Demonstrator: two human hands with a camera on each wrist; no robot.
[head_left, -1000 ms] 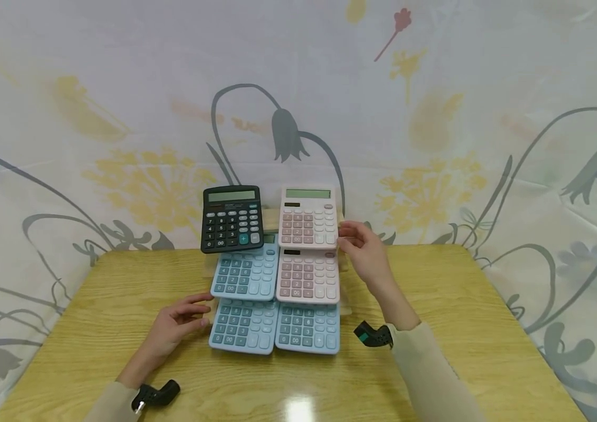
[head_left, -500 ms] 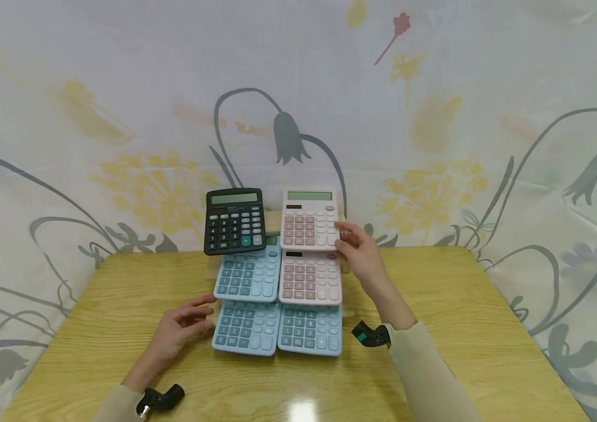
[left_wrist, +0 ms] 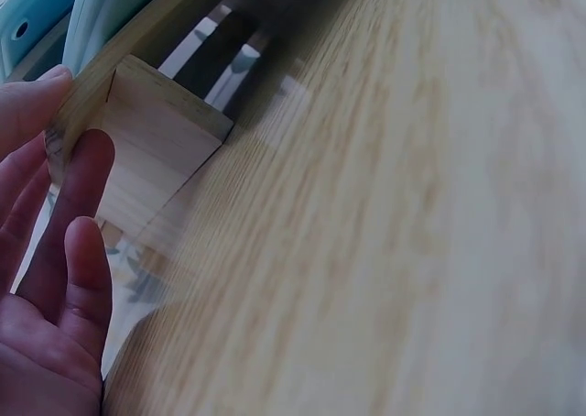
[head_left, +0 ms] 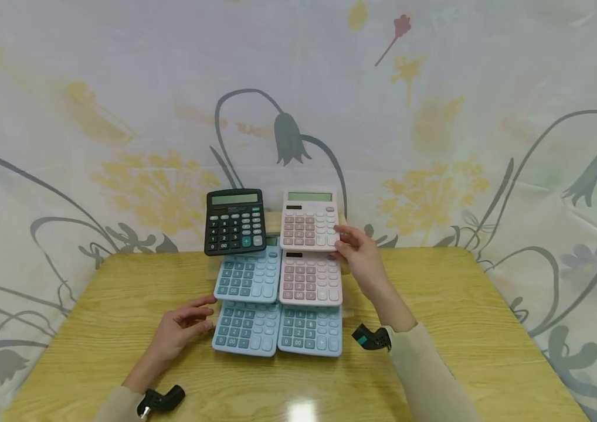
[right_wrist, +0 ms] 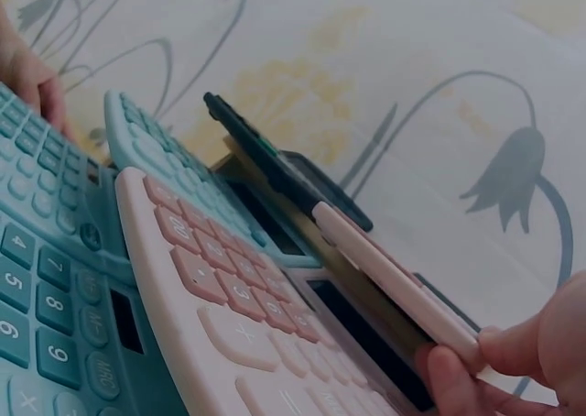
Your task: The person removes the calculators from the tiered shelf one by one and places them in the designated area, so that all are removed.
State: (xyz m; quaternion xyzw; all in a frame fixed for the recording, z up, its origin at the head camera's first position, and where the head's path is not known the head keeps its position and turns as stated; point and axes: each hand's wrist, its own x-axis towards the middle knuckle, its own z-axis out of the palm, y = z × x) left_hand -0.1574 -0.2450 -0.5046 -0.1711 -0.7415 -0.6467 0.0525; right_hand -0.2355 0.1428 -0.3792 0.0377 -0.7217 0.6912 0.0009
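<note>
My right hand pinches the right edge of the upper pink calculator; the right wrist view shows the thumb on one face and fingers on the other. This calculator stands in the top row of a wooden rack, beside a black calculator. Below are a second pink calculator and a blue calculator. Two blue calculators fill the bottom row. At the rack's lower left, my left hand grips the edge of its wooden side between its digits.
The rack stands on a yellow wood-grain table. Behind it hangs a pale cloth printed with grey and yellow flowers. Black wrist cameras sit at both sleeves.
The head view has shifted slightly. The right hand's fingertips lie a little further over the upper pink calculator's edge than a second ago. The left hand keeps its place at the rack.
</note>
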